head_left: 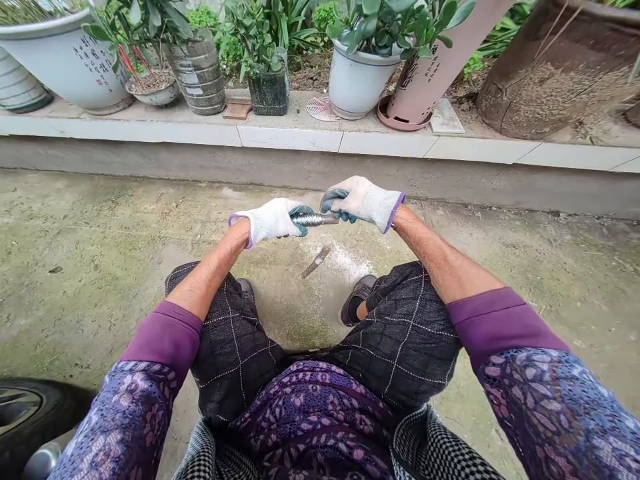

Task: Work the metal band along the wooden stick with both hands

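Observation:
My left hand [280, 219], in a white glove with green-coated fingers, is wrapped round a short rod [329, 219]. Shiny silver wire-like coils [309, 219] cover the rod's middle, while its brownish end sticks out bare to the right. At that bare end is my right hand [353, 200], gloved the same way, with its fingers curled and pinched together just above and beside the rod. Whatever the right fingertips pinch is too small or hidden to make out. Below the hands, a flat brownish strip [316, 261] lies on the concrete.
White powder [350, 260] is scattered on the ground between my shoes [356, 300]. Ahead runs a tiled ledge [290, 138] with potted plants, including a white pot [357, 80] and a pink tall pot [425, 73]. A wheel's tire [55, 407] stands at the lower left.

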Available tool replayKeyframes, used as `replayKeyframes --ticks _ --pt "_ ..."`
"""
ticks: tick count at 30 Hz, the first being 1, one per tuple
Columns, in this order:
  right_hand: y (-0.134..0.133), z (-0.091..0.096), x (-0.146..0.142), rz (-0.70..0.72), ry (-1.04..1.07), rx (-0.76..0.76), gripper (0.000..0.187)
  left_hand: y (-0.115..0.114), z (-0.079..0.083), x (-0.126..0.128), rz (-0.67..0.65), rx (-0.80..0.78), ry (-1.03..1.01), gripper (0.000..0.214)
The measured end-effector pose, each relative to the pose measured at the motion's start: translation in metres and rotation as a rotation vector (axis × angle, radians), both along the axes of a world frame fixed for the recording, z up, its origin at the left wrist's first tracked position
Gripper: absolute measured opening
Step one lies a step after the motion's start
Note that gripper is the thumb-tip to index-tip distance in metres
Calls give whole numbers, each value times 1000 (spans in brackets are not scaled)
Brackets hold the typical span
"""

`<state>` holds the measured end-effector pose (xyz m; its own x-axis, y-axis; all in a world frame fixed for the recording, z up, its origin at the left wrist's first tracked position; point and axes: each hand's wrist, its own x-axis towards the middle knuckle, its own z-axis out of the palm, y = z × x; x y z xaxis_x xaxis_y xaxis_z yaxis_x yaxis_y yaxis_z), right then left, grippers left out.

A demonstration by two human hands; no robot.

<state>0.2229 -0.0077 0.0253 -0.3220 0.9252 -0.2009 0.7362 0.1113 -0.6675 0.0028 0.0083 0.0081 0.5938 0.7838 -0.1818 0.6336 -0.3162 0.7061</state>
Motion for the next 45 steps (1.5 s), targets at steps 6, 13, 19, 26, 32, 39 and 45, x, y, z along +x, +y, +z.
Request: replayKeyframes --ticks 6,13,19,26,32,39,45 --pt "1 -1 -4 9 123 -75 11 -6 7 -5 14 -74 -53 39" --pt "2 0 -11 -105 318 -151 9 0 12 2 220 -124 -388 38" --pt "-19 6 -21 4 259 -178 12 24 -7 -7 457 24 -376 42" --pt "-11 20 6 -139 245 18 11 15 -19 -2 -40 231 215 32" --pt "12 -1 14 -225 -24 86 11 0 -10 4 -142 -131 -9 46" --pt "7 -16 -8 -46 -94 17 21 3 7 2 233 -89 -381 43" --pt "-20 -8 -26 80 -17 -13 20 14 -13 -1 193 283 10 39"
